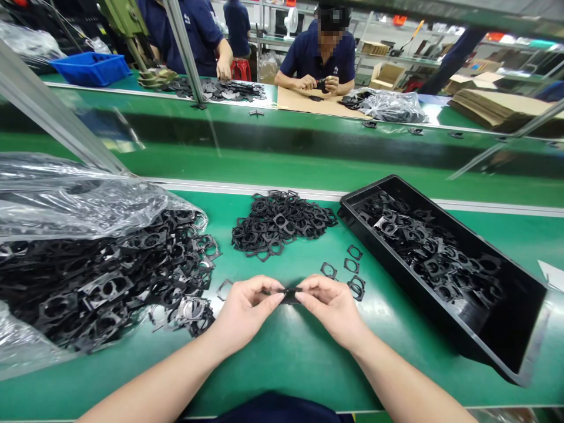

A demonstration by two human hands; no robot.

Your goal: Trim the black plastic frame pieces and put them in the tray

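My left hand (245, 311) and my right hand (331, 308) meet above the green bench, pinching a small black plastic frame (289, 295) between the fingertips. Much of that piece is hidden by my fingers. Close to my right hand lie several loose square black frames (353, 273), each with a round hole. A heap of the same frames (282, 223) sits straight ahead, and a larger spill of bigger frames (127, 282) lies to the left of my left hand. A black plastic tray (440, 258) holding more frames stands to the right.
A clear plastic bag (66, 200) lies behind the left spill. A metal-edged rail (282, 188) runs across the bench. Beyond it, co-workers (319, 64) sit at a facing green bench with more black parts, a blue bin (90, 67) and cardboard.
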